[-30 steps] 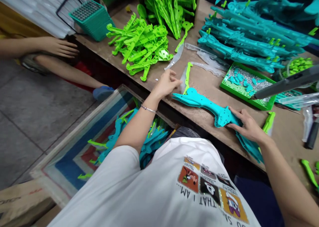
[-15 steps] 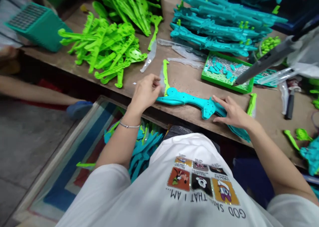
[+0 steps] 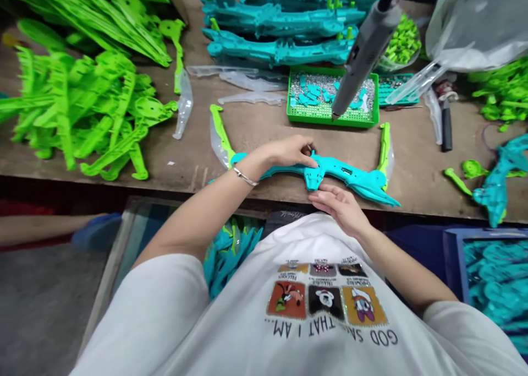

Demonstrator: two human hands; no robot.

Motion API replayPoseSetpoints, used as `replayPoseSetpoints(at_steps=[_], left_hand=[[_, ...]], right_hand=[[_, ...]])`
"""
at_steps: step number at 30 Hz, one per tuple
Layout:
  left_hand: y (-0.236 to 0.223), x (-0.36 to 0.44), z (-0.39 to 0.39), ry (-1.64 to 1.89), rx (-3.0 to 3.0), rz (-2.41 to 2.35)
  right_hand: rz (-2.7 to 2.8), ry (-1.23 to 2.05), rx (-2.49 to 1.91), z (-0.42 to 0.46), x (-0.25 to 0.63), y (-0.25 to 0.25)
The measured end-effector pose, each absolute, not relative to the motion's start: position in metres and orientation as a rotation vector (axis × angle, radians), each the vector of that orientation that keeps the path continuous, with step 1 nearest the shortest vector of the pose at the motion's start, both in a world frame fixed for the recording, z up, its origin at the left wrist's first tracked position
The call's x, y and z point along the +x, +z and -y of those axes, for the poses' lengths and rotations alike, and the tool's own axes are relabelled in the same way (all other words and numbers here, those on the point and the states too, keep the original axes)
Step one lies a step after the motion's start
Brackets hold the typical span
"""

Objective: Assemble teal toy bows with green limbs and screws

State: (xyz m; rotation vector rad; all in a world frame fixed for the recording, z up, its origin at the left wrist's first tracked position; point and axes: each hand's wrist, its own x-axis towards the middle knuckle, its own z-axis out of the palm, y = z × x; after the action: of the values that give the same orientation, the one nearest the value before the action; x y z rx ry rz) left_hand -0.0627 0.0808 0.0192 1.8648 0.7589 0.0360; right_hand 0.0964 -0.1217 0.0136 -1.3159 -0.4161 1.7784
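A teal plastic bow-shaped toy part [image 3: 346, 176] lies along the front edge of the brown workbench [image 3: 416, 161]. My left hand [image 3: 289, 151] rests on its middle with fingers curled and pinched on the grip. My right hand [image 3: 340, 206] sits just below the grip at the bench edge, fingers stretched and touching the part's underside. Lime green limb pieces stick out at both ends, one on the left [image 3: 220, 131] and one on the right [image 3: 385, 145].
A green tray of screws and small teal bits [image 3: 330, 96] sits behind, under a hanging grey power screwdriver [image 3: 367, 45]. Lime green parts [image 3: 82, 106] are heaped at left, and teal bodies [image 3: 280, 48] are stacked at the back. A bin of teal parts [image 3: 495, 277] stands at right.
The view swung right. My left hand slid along the teal part from its left end to the middle grip. My right hand came off the right end to below the grip.
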Motion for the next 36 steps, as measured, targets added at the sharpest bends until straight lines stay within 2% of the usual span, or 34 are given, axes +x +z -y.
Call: replayPoseSetpoints(at_steps=[5,17,20,28,32,36], left_hand=[[0.02,-0.069,-0.079,0.105,1.794,-0.736],[0.021,-0.068,-0.077,0.095,1.739,-0.749],[0.028,-0.064,-0.084,0.0,1.833,-0.715],[0.057,0.042,-0.08,-0.21,2.242,-0.673],[0.046,0.088,-0.074,-0.479,2.081,-0.482],[0.03,0.096,-0.07,-0.415,1.996,-0.425]], right_hand=[[0.178,1.681,-1.164,0.106,0.073,0.015],[0.117,1.552,-1.153,0.078,0.056,0.003],[0.101,1.534,-1.144,0.078,0.054,0.002],[0.061,1.532,-1.088,0.072,0.049,-0.004],[0.054,1.521,-1.095,0.07,0.05,-0.006],[0.057,1.492,-1.104,0.068,0.05,-0.007]])
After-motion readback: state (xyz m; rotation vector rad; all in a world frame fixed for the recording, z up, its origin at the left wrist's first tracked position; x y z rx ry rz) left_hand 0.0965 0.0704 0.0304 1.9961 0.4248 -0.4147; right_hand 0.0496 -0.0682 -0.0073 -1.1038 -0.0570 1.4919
